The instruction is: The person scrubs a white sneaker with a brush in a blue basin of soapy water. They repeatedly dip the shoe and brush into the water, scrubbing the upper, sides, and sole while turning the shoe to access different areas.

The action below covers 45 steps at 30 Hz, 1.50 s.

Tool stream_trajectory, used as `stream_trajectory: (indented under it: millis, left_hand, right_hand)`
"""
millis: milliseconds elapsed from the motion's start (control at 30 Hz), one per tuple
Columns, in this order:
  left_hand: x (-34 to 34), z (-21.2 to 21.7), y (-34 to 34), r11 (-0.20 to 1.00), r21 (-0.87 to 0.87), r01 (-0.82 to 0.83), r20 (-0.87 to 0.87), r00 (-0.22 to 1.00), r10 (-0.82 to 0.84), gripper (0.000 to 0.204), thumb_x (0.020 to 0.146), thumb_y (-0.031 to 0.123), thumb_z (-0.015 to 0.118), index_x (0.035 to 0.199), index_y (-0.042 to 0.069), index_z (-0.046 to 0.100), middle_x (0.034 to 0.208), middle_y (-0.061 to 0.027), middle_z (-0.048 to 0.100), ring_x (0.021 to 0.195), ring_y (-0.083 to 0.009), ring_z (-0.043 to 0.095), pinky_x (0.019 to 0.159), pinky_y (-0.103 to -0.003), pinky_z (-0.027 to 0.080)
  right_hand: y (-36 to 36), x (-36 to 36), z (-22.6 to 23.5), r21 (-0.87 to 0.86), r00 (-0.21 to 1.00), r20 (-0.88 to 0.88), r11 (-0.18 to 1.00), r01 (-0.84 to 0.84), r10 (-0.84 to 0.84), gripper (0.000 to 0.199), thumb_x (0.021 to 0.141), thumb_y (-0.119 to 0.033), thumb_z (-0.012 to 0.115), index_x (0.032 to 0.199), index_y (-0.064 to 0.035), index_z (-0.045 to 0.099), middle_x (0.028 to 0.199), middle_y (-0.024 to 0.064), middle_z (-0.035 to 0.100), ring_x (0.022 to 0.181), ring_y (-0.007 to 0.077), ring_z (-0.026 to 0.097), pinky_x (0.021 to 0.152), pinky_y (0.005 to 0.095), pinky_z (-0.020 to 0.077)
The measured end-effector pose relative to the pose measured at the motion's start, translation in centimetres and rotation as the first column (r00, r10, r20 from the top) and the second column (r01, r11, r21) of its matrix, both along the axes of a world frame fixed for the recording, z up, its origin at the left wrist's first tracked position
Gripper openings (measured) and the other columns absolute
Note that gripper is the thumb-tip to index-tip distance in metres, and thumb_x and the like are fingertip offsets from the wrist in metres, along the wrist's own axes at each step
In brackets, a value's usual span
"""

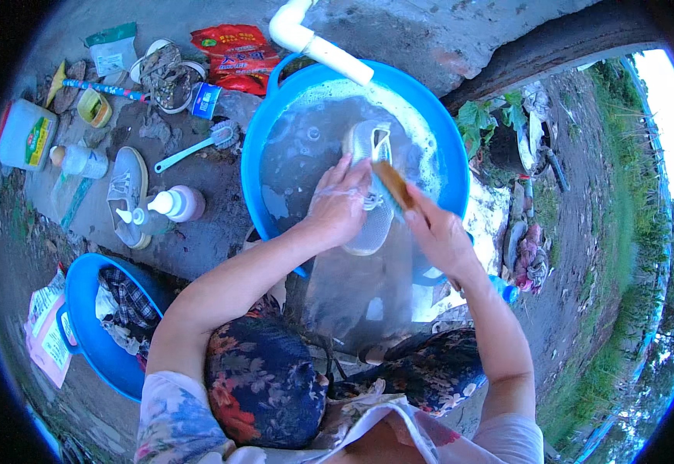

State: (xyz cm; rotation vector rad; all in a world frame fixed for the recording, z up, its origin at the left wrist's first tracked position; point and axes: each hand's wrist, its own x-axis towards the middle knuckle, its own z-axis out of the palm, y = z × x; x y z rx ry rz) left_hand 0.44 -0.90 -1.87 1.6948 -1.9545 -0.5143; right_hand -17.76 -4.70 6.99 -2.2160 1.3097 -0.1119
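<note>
A pale grey sneaker [372,228] lies sole toward me over a blue basin [253,147] of soapy water, on the upper end of a grey board [356,301] that slopes from near my knees. My left hand [341,203] presses on the shoe's side and holds it, suds on the skin. In my right hand [439,236] is a scrubbing brush with a wooden back [393,184], its bristle side against the shoe near the laces. The right fingers wrap round the brush. Whether the shoe's toe touches the water cannot be made out.
Left of the basin lie another grey sneaker [127,197], a white-handled brush [194,155], a white bottle [178,203] and a red bag [235,58]. A white pipe [321,48] hangs over the basin's far rim. A blue tub [93,340] with clothes stands at lower left.
</note>
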Motion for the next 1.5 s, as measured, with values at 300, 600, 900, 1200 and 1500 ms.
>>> stream_trajectory:
  millis: [300,600,900,1200,1500]
  left_hand:
    - [-0.9,-0.3,-0.8,0.99,-0.121,0.07,0.024,0.997,-0.068,0.052,0.074,0.004,0.054,0.125,-0.002,0.048,0.137,-0.0137,0.04,0.133,-0.0289,0.03,0.099,-0.043,0.036]
    - [-0.3,0.6,-0.3,0.993,-0.04,0.109,0.034,0.994,-0.108,0.051,0.076,0.007,0.055,0.125,-0.003,0.047,0.139,-0.0136,0.038,0.134,-0.0287,0.028,0.098,-0.046,0.036]
    - [1.0,1.7,-6.0,0.967,0.078,-0.244,-0.146,0.956,0.253,0.033,0.078,0.034,0.065,0.085,0.002,0.061,0.087,-0.0166,0.057,0.09,-0.033,0.06,0.075,-0.045,0.048]
    - [4.1,0.4,-7.2,0.764,0.644,-0.034,-0.676,0.443,0.589,0.011,0.078,0.011,0.053,0.083,0.002,0.057,0.082,-0.0108,0.06,0.075,-0.0214,0.062,0.073,-0.036,0.052]
    - [5.3,0.4,-5.2,0.8,0.6,0.02,-0.775,0.262,0.575,0.01,0.081,0.013,0.051,0.082,0.003,0.054,0.086,-0.0085,0.056,0.084,-0.019,0.06,0.079,-0.035,0.051]
  right_hand:
    - [-11.7,7.9,-3.8,-0.229,0.886,-0.454,0.973,-0.01,-0.098,0.052,0.092,-0.037,0.044,0.138,-0.0159,0.036,0.095,0.0288,0.062,0.086,0.0437,0.062,0.08,0.0528,0.047]
    - [-9.6,6.7,-4.1,-0.168,0.924,-0.347,0.98,0.109,-0.162,0.053,0.092,-0.037,0.042,0.139,-0.0132,0.035,0.1,0.0283,0.061,0.088,0.0454,0.06,0.081,0.0513,0.0458]
    - [-6.6,0.3,-4.1,0.306,0.812,0.301,0.857,0.414,-0.5,0.075,0.077,-0.027,0.072,0.137,-0.0006,0.035,0.093,0.0132,0.059,0.074,0.0189,0.055,0.063,0.0297,0.0431]
    - [-6.5,5.4,-4.1,-0.139,0.973,-0.099,0.972,0.192,-0.207,0.097,0.066,-0.026,0.077,0.141,-0.0024,0.021,0.105,0.0244,0.061,0.098,0.0352,0.061,0.085,0.042,0.0484]
    - [-8.1,8.1,-5.1,-0.141,0.969,-0.058,0.963,0.232,-0.242,0.085,0.069,-0.029,0.073,0.137,-0.0062,0.028,0.104,0.0222,0.063,0.099,0.037,0.06,0.085,0.0443,0.0478]
